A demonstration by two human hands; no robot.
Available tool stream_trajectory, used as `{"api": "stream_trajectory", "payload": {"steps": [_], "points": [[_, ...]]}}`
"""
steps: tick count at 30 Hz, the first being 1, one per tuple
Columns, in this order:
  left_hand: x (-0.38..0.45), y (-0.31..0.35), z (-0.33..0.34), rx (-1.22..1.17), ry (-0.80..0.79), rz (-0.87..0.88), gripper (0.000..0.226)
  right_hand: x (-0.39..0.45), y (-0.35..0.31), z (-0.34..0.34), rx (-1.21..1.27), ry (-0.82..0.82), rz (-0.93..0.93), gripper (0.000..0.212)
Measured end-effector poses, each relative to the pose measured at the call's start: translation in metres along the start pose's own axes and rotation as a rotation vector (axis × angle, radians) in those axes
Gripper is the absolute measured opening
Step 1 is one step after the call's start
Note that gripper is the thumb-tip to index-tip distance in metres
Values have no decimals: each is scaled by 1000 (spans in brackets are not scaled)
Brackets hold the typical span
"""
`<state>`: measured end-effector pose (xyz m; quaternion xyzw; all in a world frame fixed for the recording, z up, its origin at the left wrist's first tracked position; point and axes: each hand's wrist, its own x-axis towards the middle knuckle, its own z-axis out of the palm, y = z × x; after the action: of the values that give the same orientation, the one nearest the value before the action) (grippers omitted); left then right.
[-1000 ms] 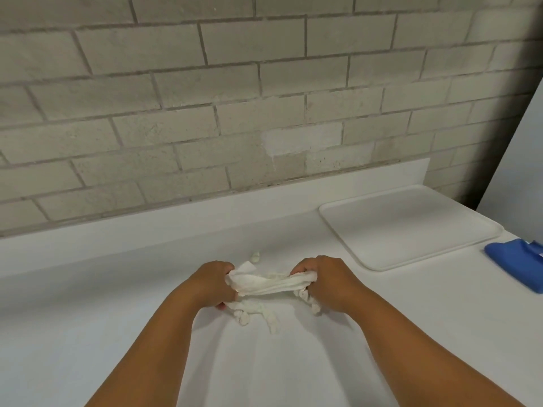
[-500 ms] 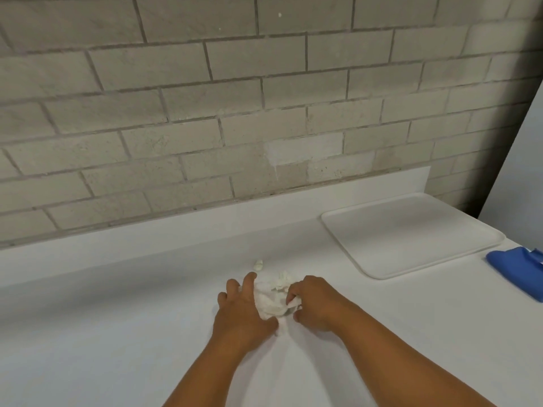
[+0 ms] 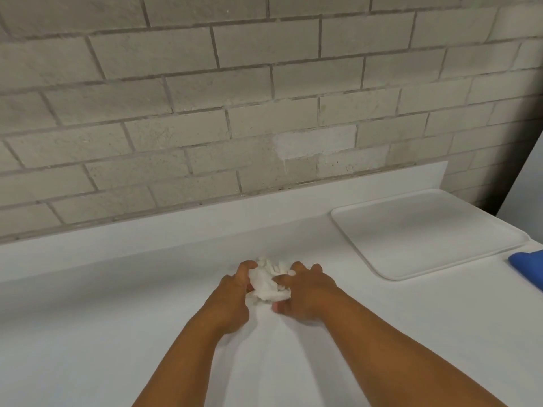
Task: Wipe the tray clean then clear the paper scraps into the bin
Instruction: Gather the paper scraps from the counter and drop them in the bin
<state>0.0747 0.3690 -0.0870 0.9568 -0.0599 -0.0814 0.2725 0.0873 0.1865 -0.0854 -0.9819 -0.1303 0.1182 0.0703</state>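
The paper scraps (image 3: 269,284) form a crumpled white wad with no clear long axis, lying on the white counter (image 3: 88,318). The wad sits between both hands: the left hand (image 3: 232,298) cups its left side with fingers curled, and the right hand (image 3: 308,292) pinches its right edge. The white tray (image 3: 426,230) lies flat well to the right, a blue cloth (image 3: 529,264) just beside it. A grey brick wall (image 3: 205,98) stands behind.
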Motion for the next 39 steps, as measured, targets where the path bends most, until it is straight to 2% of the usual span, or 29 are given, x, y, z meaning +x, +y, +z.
{"api": "stream_trajectory", "payload": {"steps": [3, 5, 8, 10, 12, 14, 17, 19, 21, 25, 33, 39], "points": [[16, 4, -4, 45, 121, 41, 75, -2, 3, 4, 49, 103, -30, 41], [29, 8, -6, 140, 179, 107, 75, -6, 8, 5, 76, 120, -69, 37], [47, 14, -8, 285, 41, 174, 78, -13, 15, 5, 118, 118, -101, 38], [57, 14, -5, 365, -68, 206, 69, -16, 18, 4, 145, 119, -107, 33], [62, 12, -2, 373, -92, 212, 57, -20, 20, 3, 181, 131, -114, 21], [62, 8, 3, 337, -41, 205, 44, -20, 24, 4, 235, 153, -106, 8], [55, 3, 8, 213, 120, 124, 20, -21, 27, 4, 309, 101, -106, 40], [48, 3, 11, 143, 191, 52, 13, -21, 25, 2, 244, 1, -134, 58], [41, 3, 15, 127, 219, 20, 18, -23, 21, 1, 156, -41, -181, 47], [28, 12, 22, 92, 222, -1, 19, -31, 19, 14, 257, 89, -230, 26], [6, 77, 41, -13, 200, 3, 13, -82, 73, -7, 481, 198, -108, 18], [-22, 153, 61, -244, 264, 38, 13, -154, 143, -15, 599, 288, 42, 14]]}}
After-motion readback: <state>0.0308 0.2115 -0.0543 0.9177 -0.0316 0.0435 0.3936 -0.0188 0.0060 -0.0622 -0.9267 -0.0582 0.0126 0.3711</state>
